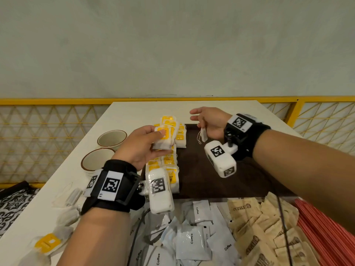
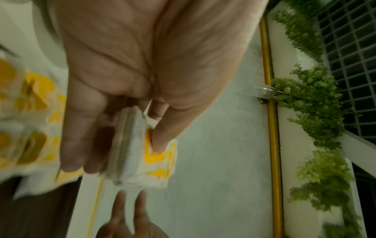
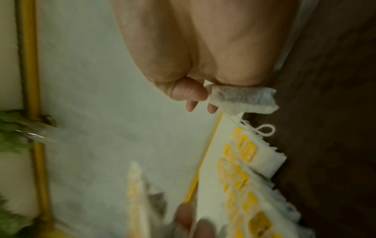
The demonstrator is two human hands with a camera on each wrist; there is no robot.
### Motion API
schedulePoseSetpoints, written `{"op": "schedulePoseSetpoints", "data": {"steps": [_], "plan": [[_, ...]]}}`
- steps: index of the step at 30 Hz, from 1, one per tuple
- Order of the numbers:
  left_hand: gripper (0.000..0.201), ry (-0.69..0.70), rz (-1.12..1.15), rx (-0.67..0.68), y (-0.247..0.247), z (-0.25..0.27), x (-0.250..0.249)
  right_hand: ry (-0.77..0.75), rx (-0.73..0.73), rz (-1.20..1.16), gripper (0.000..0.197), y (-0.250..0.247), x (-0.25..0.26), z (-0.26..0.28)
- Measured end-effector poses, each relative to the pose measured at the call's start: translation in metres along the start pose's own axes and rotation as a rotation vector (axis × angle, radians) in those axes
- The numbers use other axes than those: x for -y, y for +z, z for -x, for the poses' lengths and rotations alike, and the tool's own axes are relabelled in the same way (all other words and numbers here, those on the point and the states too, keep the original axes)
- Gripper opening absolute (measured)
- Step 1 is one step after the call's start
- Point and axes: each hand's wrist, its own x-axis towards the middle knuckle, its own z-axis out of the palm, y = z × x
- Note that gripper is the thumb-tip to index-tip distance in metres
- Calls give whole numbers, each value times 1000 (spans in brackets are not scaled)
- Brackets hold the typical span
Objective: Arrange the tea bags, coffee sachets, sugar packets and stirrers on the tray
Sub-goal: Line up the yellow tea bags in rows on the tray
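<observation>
Brown tray [image 1: 221, 169] half under arms

The head camera looks forward and down over the bench [image 1: 134, 112] toward the wall at 12 o'clock. Each wrist camera sits close behind its palm, looking along the fingers. All three share the tea bags [image 1: 172, 131] [image 2: 30, 104] [image 3: 244, 161] on the tray [image 1: 211, 169].

Bare forearms. Each wrist wears a black strap [image 1: 113, 186] carrying white square-coded marker plates and a white camera block [image 1: 221, 160] bolted on by a screw.
</observation>
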Motion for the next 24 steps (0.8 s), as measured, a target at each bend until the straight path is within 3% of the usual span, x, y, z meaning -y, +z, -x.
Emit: {"op": "schedulePoseSetpoints", "data": {"steps": [5,7,9,12,17,21,24], "plan": [[29,-127,209,228,23,6,-2,-105,184,-157,52,-7,3,41],[44,-146,232,273,32,7,0,-144,242,-197,49,-6,-2,47],[42,-148,277,286,39,9,3,-190,249,-204,45,-4,-9,51],[39,-131,335,257,44,8,7,-282,157,-78,34,-2,-18,54],[32,-51,204,176,39,4,8,-361,13,281,18,-10,-25,61],[6,51,52,52,39,5,8,-322,-65,209,23,-17,-22,66],[5,84,29,-22,39,4,10,-293,-37,135,31,-22,-17,72]]}}
